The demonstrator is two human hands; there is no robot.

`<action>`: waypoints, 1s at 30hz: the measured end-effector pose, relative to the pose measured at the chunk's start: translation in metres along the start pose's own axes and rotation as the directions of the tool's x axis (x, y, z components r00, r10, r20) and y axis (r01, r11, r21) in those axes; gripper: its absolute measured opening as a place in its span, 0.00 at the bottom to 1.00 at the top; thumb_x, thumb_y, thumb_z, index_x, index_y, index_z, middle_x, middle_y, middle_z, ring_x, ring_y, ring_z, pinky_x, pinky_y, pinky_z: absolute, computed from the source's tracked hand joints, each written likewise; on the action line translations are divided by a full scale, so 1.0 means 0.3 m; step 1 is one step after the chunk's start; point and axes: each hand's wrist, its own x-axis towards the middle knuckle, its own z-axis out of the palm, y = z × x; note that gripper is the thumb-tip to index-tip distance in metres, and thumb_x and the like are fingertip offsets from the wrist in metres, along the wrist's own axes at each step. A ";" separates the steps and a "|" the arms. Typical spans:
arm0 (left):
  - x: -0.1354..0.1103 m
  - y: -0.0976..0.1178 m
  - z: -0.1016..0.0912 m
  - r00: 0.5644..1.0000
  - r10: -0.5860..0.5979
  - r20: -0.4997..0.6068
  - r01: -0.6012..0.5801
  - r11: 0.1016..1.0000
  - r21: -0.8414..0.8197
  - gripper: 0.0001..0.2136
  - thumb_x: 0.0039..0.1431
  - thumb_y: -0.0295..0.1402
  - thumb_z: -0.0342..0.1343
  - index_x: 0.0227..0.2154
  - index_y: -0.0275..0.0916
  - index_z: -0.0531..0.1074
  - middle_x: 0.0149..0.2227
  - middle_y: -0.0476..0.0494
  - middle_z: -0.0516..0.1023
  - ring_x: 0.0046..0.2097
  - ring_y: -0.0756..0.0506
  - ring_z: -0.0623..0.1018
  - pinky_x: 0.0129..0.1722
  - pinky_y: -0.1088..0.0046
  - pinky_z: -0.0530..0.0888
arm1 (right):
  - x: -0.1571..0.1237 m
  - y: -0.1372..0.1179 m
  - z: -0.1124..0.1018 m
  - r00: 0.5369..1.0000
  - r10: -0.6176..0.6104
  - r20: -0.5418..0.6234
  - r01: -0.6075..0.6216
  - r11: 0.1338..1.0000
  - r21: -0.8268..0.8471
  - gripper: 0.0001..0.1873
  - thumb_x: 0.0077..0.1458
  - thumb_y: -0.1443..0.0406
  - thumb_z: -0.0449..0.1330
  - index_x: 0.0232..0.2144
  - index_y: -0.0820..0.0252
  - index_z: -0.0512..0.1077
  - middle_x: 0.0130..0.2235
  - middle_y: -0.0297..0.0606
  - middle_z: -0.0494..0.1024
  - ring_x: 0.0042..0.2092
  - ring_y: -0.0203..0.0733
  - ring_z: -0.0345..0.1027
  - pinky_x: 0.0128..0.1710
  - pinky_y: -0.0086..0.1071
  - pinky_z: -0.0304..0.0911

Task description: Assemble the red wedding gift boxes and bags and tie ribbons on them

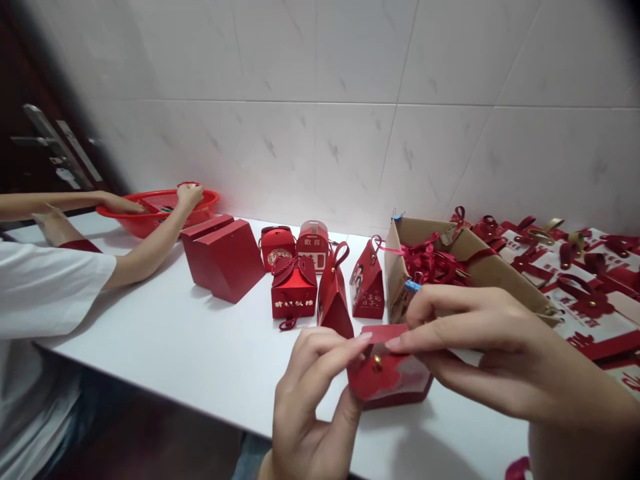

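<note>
A small red gift box (395, 397) with a gold stud on its flap is between my hands, close to the table's front edge. My left hand (320, 393) pinches its left side, thumb below and fingers on the flap. From the right, my right hand (475, 347) reaches over the box, its fingertips pressed on the top by the flap. Part of the top is hidden under my fingers. Just behind stand a red triangular box with a loop handle (336, 297) and another printed triangular box (369, 283).
A cardboard box (480, 267) of dark pink ribbons stands at the right, beside many finished-looking red and white boxes (575, 293). Several red boxes (294, 293) and a large folded red box (225, 260) stand mid-table. At the left, another person's hands work in a red basket (145, 227).
</note>
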 end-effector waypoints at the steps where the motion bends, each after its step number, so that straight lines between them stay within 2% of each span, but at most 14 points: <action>1: 0.002 0.000 0.000 1.000 0.004 0.016 -0.004 1.000 -0.004 0.20 0.59 0.20 0.53 0.54 0.39 0.70 0.40 0.41 0.72 0.43 0.45 0.71 0.43 0.68 0.71 | 0.000 -0.001 0.002 1.000 0.008 0.011 -0.008 1.000 -0.006 0.21 0.56 0.75 0.57 0.47 0.48 0.75 0.35 0.35 0.73 0.32 0.32 0.69 0.29 0.25 0.66; 5: 0.006 0.002 0.004 1.000 0.011 0.028 -0.011 1.000 -0.019 0.19 0.57 0.17 0.53 0.49 0.39 0.72 0.38 0.42 0.74 0.41 0.45 0.73 0.40 0.68 0.72 | 0.000 -0.003 0.011 0.998 0.037 0.053 -0.035 0.999 -0.025 0.17 0.56 0.75 0.56 0.43 0.53 0.75 0.34 0.36 0.73 0.31 0.33 0.69 0.29 0.27 0.66; 13: 0.005 -0.006 0.017 0.999 -0.019 -0.033 0.019 1.000 -0.021 0.13 0.56 0.17 0.54 0.41 0.39 0.72 0.35 0.44 0.76 0.38 0.47 0.74 0.38 0.70 0.73 | 0.009 -0.016 0.045 0.990 0.085 0.115 -0.084 0.996 -0.007 0.12 0.54 0.74 0.58 0.39 0.55 0.71 0.35 0.35 0.75 0.34 0.35 0.70 0.32 0.27 0.66; 17: -0.003 -0.008 0.016 0.998 0.004 -0.056 -0.004 1.000 0.003 0.14 0.55 0.16 0.53 0.41 0.38 0.72 0.35 0.43 0.76 0.38 0.46 0.73 0.38 0.67 0.72 | 0.014 -0.026 0.070 0.993 0.095 0.070 -0.097 0.995 0.022 0.08 0.57 0.72 0.58 0.39 0.56 0.71 0.36 0.34 0.76 0.34 0.33 0.69 0.33 0.26 0.65; 22: -0.007 -0.007 0.018 0.991 0.009 -0.132 -0.008 1.000 0.007 0.14 0.53 0.15 0.55 0.39 0.37 0.72 0.32 0.44 0.74 0.36 0.46 0.73 0.35 0.67 0.72 | 0.014 -0.033 0.093 0.998 0.065 0.028 -0.067 0.996 0.067 0.15 0.57 0.74 0.57 0.45 0.54 0.72 0.38 0.35 0.75 0.36 0.33 0.70 0.34 0.25 0.65; 26: -0.007 0.000 0.034 0.981 -0.004 -0.196 0.001 1.000 -0.017 0.13 0.53 0.15 0.55 0.38 0.38 0.73 0.32 0.45 0.74 0.36 0.46 0.74 0.35 0.69 0.73 | 0.026 -0.041 0.099 0.998 0.063 -0.026 -0.058 0.987 0.151 0.15 0.56 0.75 0.57 0.43 0.55 0.75 0.35 0.36 0.74 0.33 0.33 0.69 0.29 0.25 0.65; 28: -0.010 0.005 0.048 0.967 -0.053 -0.251 0.048 0.999 -0.026 0.13 0.54 0.16 0.55 0.38 0.39 0.72 0.32 0.46 0.74 0.37 0.47 0.75 0.36 0.71 0.74 | 0.032 -0.043 0.100 0.996 0.070 -0.046 -0.061 0.982 0.177 0.14 0.56 0.75 0.57 0.41 0.56 0.76 0.34 0.35 0.73 0.32 0.32 0.68 0.28 0.23 0.63; 30: -0.014 0.009 0.064 0.928 -0.142 -0.344 0.130 0.990 -0.059 0.12 0.55 0.18 0.56 0.38 0.41 0.69 0.32 0.49 0.73 0.35 0.49 0.75 0.36 0.74 0.75 | 0.034 -0.040 0.105 0.995 0.072 -0.064 -0.059 0.983 0.175 0.13 0.55 0.75 0.58 0.40 0.56 0.76 0.34 0.35 0.73 0.31 0.30 0.67 0.26 0.22 0.62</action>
